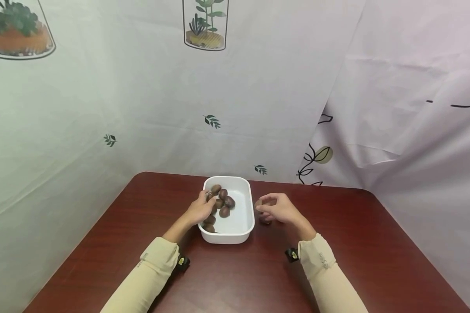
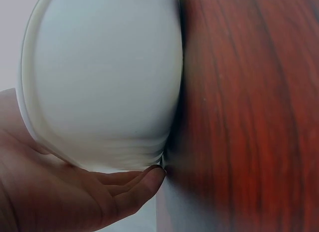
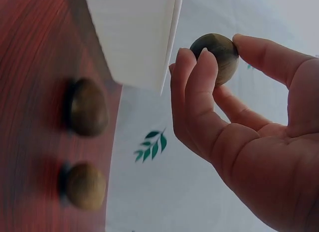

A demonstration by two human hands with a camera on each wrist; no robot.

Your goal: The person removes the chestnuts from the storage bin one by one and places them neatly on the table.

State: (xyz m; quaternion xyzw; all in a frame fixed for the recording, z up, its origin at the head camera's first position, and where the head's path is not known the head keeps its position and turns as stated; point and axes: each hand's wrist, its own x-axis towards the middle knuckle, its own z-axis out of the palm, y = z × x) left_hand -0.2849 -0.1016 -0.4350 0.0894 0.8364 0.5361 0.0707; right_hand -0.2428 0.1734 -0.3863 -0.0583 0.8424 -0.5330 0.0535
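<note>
A white rectangular tray (image 1: 240, 221) stands on the table, with several brown egg-shaped fruits (image 1: 224, 211) lying mostly along its left side. My left hand (image 1: 199, 211) grips the tray's left wall, thumb over the rim; in the left wrist view its fingers (image 2: 137, 192) lie against the outside of the tray. Just beyond the right rim, my right hand (image 1: 280, 209) pinches one brown fruit (image 3: 227, 60) between thumb and fingertips, raised above the table. Below that hand, two more fruits rest on the table, a darker fruit (image 3: 88, 107) and a lighter fruit (image 3: 85, 186).
The dark red wooden table (image 1: 321, 261) has rounded far corners. Right behind its far edge hangs a pale cloth (image 1: 160, 108) printed with leaves and plant jars. Black straps with small devices (image 1: 292, 254) sit at both wrists, by the cream sleeves (image 1: 325, 265).
</note>
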